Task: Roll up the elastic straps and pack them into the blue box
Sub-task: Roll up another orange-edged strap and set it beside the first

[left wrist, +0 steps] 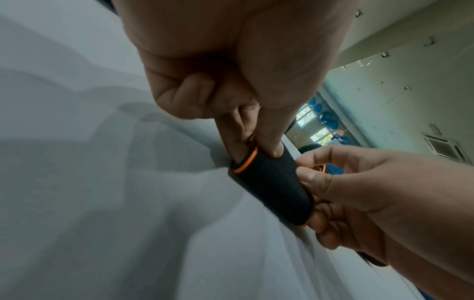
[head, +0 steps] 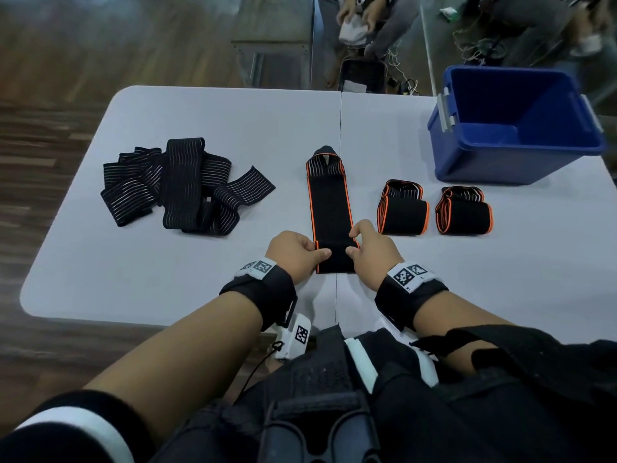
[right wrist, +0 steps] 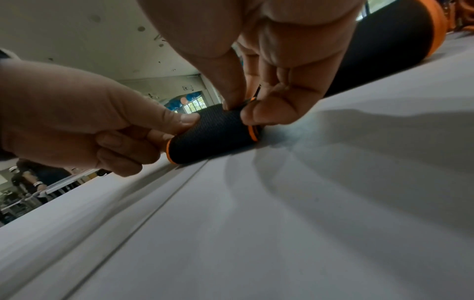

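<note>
A black elastic strap with orange edging (head: 330,208) lies stretched lengthwise on the grey table (head: 200,121), its near end curled into a small roll (left wrist: 271,186) (right wrist: 212,134). My left hand (head: 300,252) pinches the roll's left end between thumb and fingers. At the roll's right end, my right hand (head: 367,245) pinches it the same way. Two rolled orange-edged straps (head: 402,208) (head: 464,212) stand to the right. The open blue box (head: 514,125) sits at the far right.
A loose pile of black straps with pale stripes (head: 180,188) lies on the table's left half. A seam (head: 340,128) runs down the table's middle. Beyond the far edge a seated person (head: 374,25) handles something white.
</note>
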The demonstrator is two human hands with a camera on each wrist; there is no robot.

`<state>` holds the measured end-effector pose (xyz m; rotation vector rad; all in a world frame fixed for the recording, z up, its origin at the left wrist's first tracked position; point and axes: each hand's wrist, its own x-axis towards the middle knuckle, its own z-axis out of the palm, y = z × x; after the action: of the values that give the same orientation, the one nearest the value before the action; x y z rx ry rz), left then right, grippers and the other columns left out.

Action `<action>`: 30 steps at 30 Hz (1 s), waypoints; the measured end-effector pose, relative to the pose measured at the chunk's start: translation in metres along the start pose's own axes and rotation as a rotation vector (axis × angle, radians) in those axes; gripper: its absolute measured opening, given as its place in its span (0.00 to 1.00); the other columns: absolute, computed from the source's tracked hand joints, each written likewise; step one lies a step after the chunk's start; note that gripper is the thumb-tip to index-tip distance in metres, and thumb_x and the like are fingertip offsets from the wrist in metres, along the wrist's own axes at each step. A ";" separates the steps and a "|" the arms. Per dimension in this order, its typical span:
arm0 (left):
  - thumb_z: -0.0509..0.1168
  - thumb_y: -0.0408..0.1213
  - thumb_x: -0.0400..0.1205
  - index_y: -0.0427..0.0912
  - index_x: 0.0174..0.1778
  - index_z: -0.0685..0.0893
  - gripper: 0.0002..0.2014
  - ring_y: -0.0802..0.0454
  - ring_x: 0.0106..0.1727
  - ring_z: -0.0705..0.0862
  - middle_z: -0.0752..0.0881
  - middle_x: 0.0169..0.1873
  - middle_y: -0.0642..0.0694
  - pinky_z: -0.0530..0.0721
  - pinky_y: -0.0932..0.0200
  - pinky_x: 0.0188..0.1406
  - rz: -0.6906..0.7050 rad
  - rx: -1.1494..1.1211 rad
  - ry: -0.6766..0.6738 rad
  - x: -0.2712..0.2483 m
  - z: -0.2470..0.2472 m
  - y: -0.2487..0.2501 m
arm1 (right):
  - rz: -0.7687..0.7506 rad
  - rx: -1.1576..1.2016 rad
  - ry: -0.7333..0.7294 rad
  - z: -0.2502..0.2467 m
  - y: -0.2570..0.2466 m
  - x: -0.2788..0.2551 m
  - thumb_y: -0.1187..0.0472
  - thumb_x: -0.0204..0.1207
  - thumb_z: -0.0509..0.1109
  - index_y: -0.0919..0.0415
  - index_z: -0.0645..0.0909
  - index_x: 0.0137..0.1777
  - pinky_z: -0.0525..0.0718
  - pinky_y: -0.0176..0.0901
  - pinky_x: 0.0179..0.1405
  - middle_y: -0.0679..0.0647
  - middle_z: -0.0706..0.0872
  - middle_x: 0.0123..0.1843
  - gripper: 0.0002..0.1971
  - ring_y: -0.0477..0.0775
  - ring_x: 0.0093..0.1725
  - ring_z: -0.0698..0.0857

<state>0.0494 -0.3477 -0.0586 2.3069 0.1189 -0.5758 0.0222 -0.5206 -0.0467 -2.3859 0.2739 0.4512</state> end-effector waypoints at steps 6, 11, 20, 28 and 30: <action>0.76 0.44 0.76 0.50 0.51 0.78 0.14 0.49 0.45 0.81 0.77 0.50 0.51 0.82 0.53 0.47 0.256 0.241 0.078 -0.005 -0.003 0.010 | -0.104 -0.156 -0.008 -0.002 -0.002 -0.005 0.63 0.83 0.64 0.56 0.76 0.66 0.81 0.47 0.50 0.57 0.78 0.56 0.12 0.59 0.50 0.82; 0.69 0.43 0.83 0.44 0.54 0.88 0.09 0.46 0.54 0.79 0.79 0.57 0.48 0.83 0.49 0.53 0.405 0.403 0.131 -0.006 0.002 0.005 | -0.173 -0.360 -0.039 -0.004 0.001 -0.010 0.51 0.82 0.67 0.56 0.75 0.75 0.80 0.55 0.69 0.57 0.67 0.77 0.23 0.62 0.70 0.76; 0.58 0.33 0.82 0.36 0.60 0.84 0.14 0.44 0.53 0.81 0.79 0.61 0.45 0.83 0.49 0.54 0.438 0.367 0.055 -0.023 0.019 -0.012 | -0.235 -0.580 -0.045 0.002 -0.001 -0.009 0.62 0.77 0.69 0.58 0.78 0.56 0.82 0.53 0.48 0.55 0.72 0.57 0.09 0.59 0.53 0.72; 0.64 0.38 0.75 0.42 0.71 0.75 0.26 0.47 0.55 0.76 0.72 0.63 0.48 0.81 0.55 0.51 0.411 0.356 -0.023 -0.028 0.016 -0.016 | -0.194 -0.465 -0.095 0.003 0.004 0.001 0.54 0.79 0.71 0.57 0.82 0.61 0.83 0.56 0.56 0.54 0.75 0.57 0.13 0.59 0.55 0.76; 0.68 0.41 0.78 0.45 0.76 0.73 0.28 0.49 0.54 0.79 0.75 0.60 0.48 0.81 0.54 0.52 0.377 0.319 -0.010 -0.024 0.016 -0.017 | -0.159 -0.412 -0.130 -0.001 0.000 0.003 0.53 0.79 0.71 0.56 0.82 0.64 0.83 0.55 0.56 0.55 0.76 0.56 0.15 0.60 0.55 0.81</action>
<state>0.0183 -0.3445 -0.0691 2.5426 -0.4338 -0.4338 0.0251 -0.5217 -0.0473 -2.7338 -0.0781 0.6341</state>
